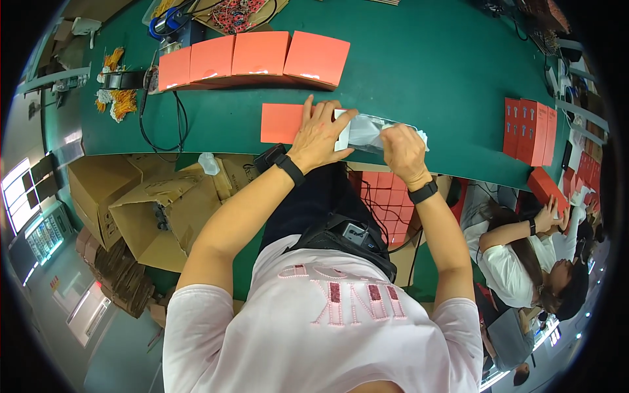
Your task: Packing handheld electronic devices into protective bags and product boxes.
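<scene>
A red box point(282, 123) lies on its side at the near edge of the green table, its white inside showing at the opened end. My left hand point(317, 134) is spread over the box, with its thumb and fingers gripping both sides of the opened end. A clear plastic bag point(367, 133) with something pale inside sits at that opening, extending to the right. My right hand point(404, 152) is closed on the bag's right part, with the fingers bunched together. What exactly lies inside the bag is hard to make out.
Several red boxes point(261, 56) stand in a row at the back left of the green table point(419, 65). More red boxes point(529, 131) stand at the right edge. Cardboard cartons point(160, 213) sit below on the left. At the right, a co-worker's hand point(547, 213) holds a red box.
</scene>
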Demonstrator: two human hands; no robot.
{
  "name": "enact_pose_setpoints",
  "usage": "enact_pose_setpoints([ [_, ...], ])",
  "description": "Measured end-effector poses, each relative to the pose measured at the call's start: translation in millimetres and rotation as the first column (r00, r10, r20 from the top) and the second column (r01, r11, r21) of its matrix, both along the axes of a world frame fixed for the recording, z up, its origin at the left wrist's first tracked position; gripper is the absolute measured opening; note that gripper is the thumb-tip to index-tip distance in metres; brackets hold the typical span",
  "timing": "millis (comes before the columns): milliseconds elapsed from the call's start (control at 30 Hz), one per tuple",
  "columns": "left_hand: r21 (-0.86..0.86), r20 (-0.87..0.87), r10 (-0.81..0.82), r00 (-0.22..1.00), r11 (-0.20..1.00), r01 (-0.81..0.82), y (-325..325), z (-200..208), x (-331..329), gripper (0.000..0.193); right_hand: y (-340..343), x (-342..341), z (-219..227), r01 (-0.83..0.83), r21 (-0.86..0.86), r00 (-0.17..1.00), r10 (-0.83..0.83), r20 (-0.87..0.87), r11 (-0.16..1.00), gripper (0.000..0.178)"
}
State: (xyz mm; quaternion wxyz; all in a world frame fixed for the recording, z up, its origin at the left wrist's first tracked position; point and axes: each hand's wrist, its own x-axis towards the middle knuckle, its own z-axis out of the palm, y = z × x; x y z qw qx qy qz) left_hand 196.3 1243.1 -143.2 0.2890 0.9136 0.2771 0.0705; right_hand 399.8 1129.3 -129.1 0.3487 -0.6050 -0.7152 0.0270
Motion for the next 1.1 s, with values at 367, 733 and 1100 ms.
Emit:
enact_pose_setpoints([
  [367, -0.050, 0.016, 0.116, 0.993, 0.992, -0.116, -8.6, 4.1, 7.2, 0.075, 1.7, -17.0, -12.3, 0.410, -0.162, 0.857, -0.440, -0.267, 0.897, 0.011],
  [733, -0.007, 0.012, 0.180, 0.984, 0.984, -0.180, -20.4, 2.3, 5.0, 0.076, 7.2, -4.8, 17.0, 0.292, -0.155, 0.950, -0.305, -0.066, 0.944, 0.007],
  [1100, -0.046, 0.017, 0.157, 0.987, 0.987, -0.156, -18.7, 6.6, 2.6, 0.092, -27.7, 9.4, 76.3, 0.308, 0.066, 0.934, -0.288, -0.212, 0.949, 0.011],
])
